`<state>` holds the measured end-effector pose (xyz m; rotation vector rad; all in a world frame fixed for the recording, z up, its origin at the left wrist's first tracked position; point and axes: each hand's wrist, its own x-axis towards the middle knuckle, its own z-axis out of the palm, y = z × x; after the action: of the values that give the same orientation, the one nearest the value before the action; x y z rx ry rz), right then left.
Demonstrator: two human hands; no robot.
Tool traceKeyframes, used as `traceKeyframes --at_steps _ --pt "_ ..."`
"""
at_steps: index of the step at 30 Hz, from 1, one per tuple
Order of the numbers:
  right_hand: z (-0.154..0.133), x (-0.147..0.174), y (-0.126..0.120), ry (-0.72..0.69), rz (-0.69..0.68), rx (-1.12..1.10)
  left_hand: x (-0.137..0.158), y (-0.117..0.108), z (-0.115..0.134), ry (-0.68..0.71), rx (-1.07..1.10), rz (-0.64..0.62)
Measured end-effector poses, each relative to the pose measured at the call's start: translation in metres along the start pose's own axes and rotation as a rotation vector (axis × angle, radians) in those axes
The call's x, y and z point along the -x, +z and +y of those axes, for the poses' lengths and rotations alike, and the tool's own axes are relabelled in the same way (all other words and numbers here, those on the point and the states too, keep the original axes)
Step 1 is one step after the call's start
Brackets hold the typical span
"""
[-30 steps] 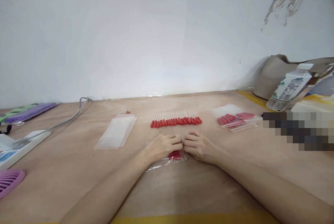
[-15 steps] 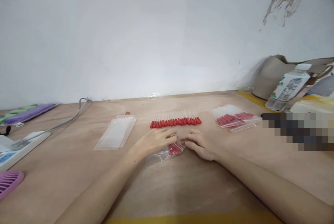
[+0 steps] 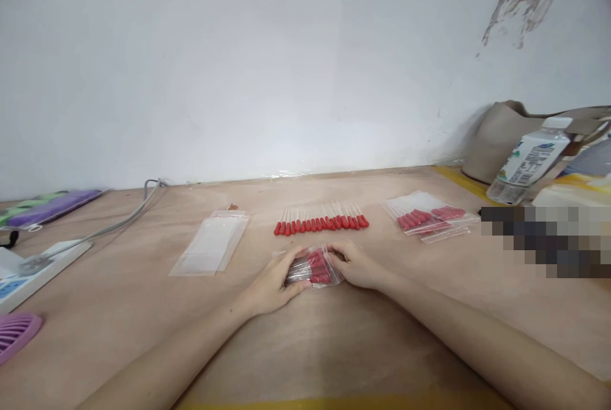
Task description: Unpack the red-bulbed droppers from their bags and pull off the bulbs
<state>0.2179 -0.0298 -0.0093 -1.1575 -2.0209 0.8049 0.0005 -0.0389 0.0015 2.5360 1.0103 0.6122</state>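
Between my hands, low over the table's middle, is a clear zip bag [image 3: 321, 265] holding several droppers with red bulbs, bulbs toward the right. My left hand [image 3: 278, 281] curves around its left part, thumb on the near side and fingers on the far side. At the bag's right edge, my right hand [image 3: 352, 262] pinches the zip end between thumb and fingers. Just beyond lies a row of loose droppers [image 3: 322, 223], red bulbs toward me and thin clear tubes pointing away.
Flat clear bags [image 3: 210, 244] lie to the left. Filled bags of red-bulbed droppers [image 3: 424, 216] lie to the right. A power strip [image 3: 42, 270] with a grey cable is at far left. A bottle [image 3: 529, 162] and a grey-beige container [image 3: 496, 139] stand at back right.
My left hand has drawn back from over the bag and now cups its left part. The bag has straightened and its droppers show more plainly. My right hand stays at the zip end.
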Motion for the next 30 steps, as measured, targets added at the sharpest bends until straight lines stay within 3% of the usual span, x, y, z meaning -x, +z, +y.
traceKeyframes --at_steps 5,8,14,21,27,30 --pt "-0.005 0.003 0.0 0.133 -0.048 -0.39 -0.005 0.0 -0.001 0.016 0.04 0.002" --pt "-0.01 0.004 -0.004 0.132 -0.116 -0.462 -0.004 0.0 0.001 0.021 0.034 0.008" --pt "-0.009 0.005 -0.008 0.091 -0.22 -0.495 -0.004 0.001 0.0 0.052 0.037 0.032" --pt "-0.003 0.008 -0.004 -0.038 -0.089 -0.355 -0.002 0.003 -0.003 0.049 0.034 0.076" --pt "-0.009 0.011 -0.004 -0.13 -0.142 -0.226 0.0 0.002 0.001 0.041 0.031 0.094" --pt "-0.01 0.011 -0.001 -0.128 -0.115 -0.264 0.0 0.002 0.001 0.028 0.024 0.112"
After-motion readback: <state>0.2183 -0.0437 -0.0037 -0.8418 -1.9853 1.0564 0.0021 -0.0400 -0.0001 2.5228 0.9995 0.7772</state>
